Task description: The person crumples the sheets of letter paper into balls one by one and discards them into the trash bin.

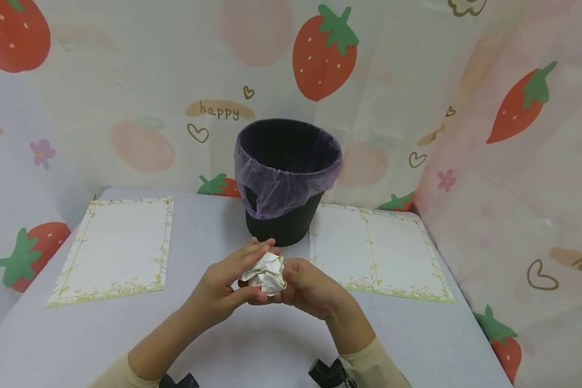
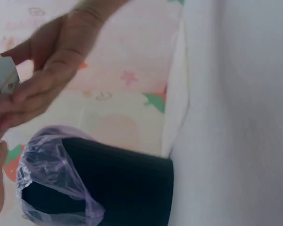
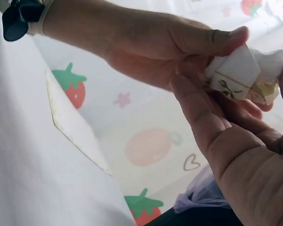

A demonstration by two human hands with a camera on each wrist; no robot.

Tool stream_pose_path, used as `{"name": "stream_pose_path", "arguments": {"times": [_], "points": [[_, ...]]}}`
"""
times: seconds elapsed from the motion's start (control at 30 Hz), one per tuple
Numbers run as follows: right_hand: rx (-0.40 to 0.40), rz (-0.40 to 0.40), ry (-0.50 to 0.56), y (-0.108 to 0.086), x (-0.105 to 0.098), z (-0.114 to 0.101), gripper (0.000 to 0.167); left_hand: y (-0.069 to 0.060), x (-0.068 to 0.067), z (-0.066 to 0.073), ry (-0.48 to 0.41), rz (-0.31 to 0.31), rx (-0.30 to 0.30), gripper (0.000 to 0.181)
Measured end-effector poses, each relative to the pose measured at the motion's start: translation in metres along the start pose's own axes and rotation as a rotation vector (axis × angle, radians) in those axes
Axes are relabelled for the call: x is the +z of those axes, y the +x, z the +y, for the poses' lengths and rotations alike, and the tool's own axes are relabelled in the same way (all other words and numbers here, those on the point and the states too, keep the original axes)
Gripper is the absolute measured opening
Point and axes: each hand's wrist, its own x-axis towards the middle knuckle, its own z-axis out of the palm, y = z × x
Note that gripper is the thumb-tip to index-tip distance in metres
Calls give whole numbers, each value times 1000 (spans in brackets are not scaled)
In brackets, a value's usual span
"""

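Gripping crumpled paper (image 1: 267,274), seemingly roundish though partly hidden, between curled left hand (image 1: 225,275) at nine o'clock and right hand (image 1: 315,288) at three, equally near, with a bin (image 1: 286,186) beyond around twelve.

Paper ball (image 1: 268,273) of matt, crumpled, sharply creased paper, bin (image 1: 287,230) of matt dark plastic, liner (image 1: 281,189) of thin, translucent, wrinkled, glossy plastic film, bordered sheets (image 1: 118,248) of smooth matt paper, tabletop (image 1: 252,347) matt and cloth-like, sleeves (image 1: 374,366) of matt cloth

Curled left hand (image 1: 227,274) faces curled right hand (image 1: 315,288).
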Motion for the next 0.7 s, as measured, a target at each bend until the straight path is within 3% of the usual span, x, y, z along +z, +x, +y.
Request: {"name": "stream_pose_path", "arguments": {"times": [0.13,0.27,0.57,0.7], "points": [[-6,-9,12,0,-1,0,52,2,3,0,248,-27,122,65],[-26,15,22,2,3,-1,47,3,4,3,344,-44,168,61],[-32,83,18,0,8,-2,38,0,3,-1,410,-113,84,61],[-70,122,-39,1,9,-3,35,-1,2,-5,368,-126,55,61]]}}
